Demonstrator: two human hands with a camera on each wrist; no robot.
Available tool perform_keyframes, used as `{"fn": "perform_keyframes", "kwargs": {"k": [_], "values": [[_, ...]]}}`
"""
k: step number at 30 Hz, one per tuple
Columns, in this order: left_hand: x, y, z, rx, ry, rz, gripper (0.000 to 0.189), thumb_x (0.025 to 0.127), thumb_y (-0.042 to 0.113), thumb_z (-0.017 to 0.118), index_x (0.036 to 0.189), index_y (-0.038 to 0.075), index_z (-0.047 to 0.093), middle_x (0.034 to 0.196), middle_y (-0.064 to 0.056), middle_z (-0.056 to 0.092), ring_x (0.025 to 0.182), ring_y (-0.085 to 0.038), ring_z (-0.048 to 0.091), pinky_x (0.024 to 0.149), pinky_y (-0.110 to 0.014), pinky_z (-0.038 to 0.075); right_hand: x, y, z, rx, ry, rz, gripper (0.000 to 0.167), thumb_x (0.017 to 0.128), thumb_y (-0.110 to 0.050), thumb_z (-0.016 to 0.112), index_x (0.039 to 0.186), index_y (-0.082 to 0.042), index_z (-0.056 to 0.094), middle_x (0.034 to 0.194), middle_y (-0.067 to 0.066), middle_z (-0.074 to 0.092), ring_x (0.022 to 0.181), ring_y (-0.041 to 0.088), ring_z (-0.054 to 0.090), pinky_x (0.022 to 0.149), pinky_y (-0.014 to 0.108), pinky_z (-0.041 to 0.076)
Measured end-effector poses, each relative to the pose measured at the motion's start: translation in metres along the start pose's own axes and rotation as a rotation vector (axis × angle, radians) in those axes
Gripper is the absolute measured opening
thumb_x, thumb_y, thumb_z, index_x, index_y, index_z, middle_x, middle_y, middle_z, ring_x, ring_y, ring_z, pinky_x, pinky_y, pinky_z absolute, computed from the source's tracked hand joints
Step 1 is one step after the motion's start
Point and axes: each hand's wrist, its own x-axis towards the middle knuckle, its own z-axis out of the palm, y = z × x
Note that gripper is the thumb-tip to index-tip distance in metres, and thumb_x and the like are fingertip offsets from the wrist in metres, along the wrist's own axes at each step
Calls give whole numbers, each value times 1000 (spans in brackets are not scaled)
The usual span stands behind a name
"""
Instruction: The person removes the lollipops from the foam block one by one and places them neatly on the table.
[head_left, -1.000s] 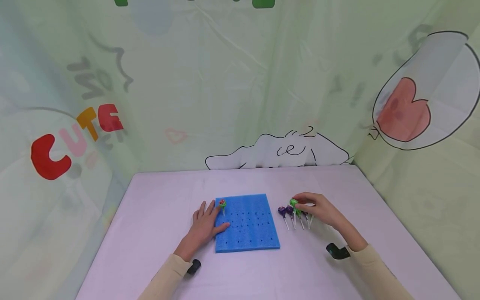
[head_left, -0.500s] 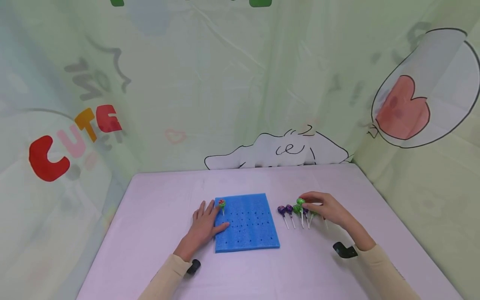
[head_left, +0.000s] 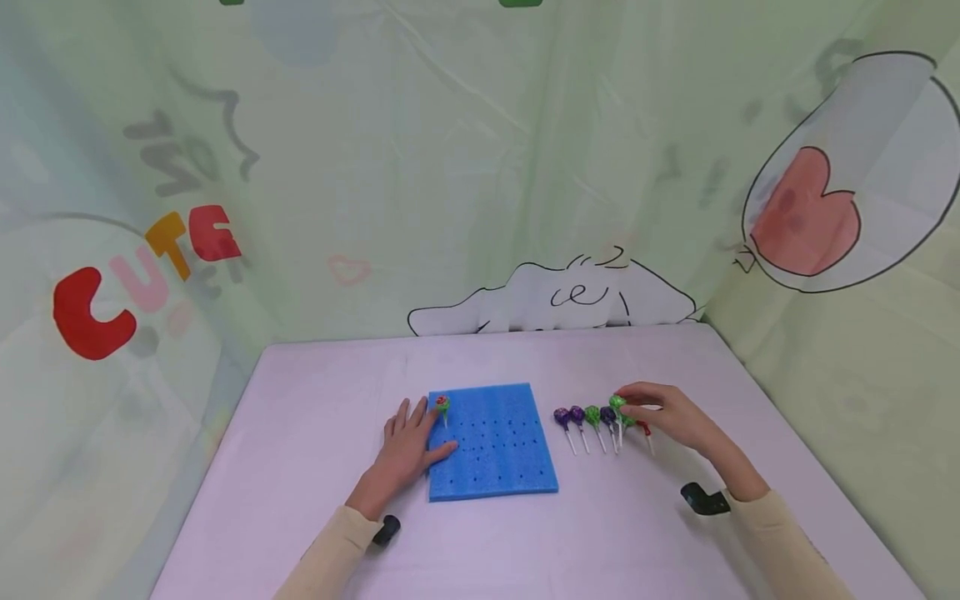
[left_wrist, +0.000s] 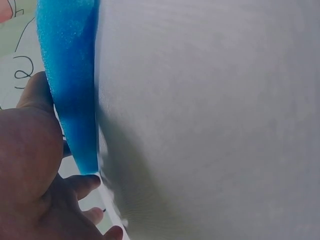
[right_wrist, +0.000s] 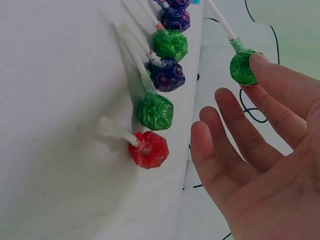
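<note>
A blue foam board (head_left: 495,467) dotted with small holes lies mid-table. One lollipop with a red and green wrapper (head_left: 442,403) stands in its far left corner. My left hand (head_left: 406,450) rests on the board's left edge, fingers spread and straight; the left wrist view shows the foam's side (left_wrist: 75,90) beside the palm. Above the lollipop row, my right hand (head_left: 667,414) pinches a green lollipop (right_wrist: 243,67) by its head between thumb and index finger, stick downward. The row beneath has purple lollipops (right_wrist: 167,75), green lollipops (right_wrist: 156,111) and a red lollipop (right_wrist: 149,150) at its right end.
The pale table (head_left: 337,375) carries the board and the row to its right. Printed cloth walls (head_left: 450,167) enclose the back and both sides. A dark wrist-worn device (head_left: 703,498) sticks out by the right cuff, another (head_left: 387,531) by the left.
My right hand has moved rightward along the row with the green lollipop, uncovering more lollipops, including the red one. The left hand has stayed on the board.
</note>
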Motion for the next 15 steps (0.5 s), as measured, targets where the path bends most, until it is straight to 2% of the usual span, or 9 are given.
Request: {"fn": "perform_keyframes", "kwargs": {"k": [2,4,6,12,15], "values": [[0,0,-1,0,3,4,76,95,59,58,152,11,43,164,-21,26,154,-48,11,120,-64,17,-2,2,-2,-5,2,3,36,99,-24,66,128,-4,65,126,17,68,120,41,61,91,35,58],[0,1,-2,2,2,6,77,95,59,58,152,11,43,164,-21,27,154,-48,11,120,-64,17,-4,3,-4,-14,4,10,36,99,-24,66,128,-4,65,126,16,68,119,41,62,90,34,58],[0,1,-3,1,1,5,77,95,59,58,152,11,43,164,-21,27,153,-48,11,120,-64,17,-5,5,-5,-18,2,15,36,99,-24,65,128,-4,65,126,17,68,119,41,62,91,40,58],[-1,2,-3,-7,-5,3,76,95,58,59,152,10,43,164,-21,27,153,-48,11,120,-64,17,-8,13,-11,-47,-5,-10,34,99,-22,65,127,-3,65,123,15,70,114,38,64,88,21,53],[-2,2,-2,-12,-6,4,76,95,58,59,152,10,43,164,-21,27,154,-48,11,120,-64,17,-10,16,-16,-64,-5,-28,32,99,-19,65,126,-2,66,121,15,70,112,37,65,87,19,52]]}}
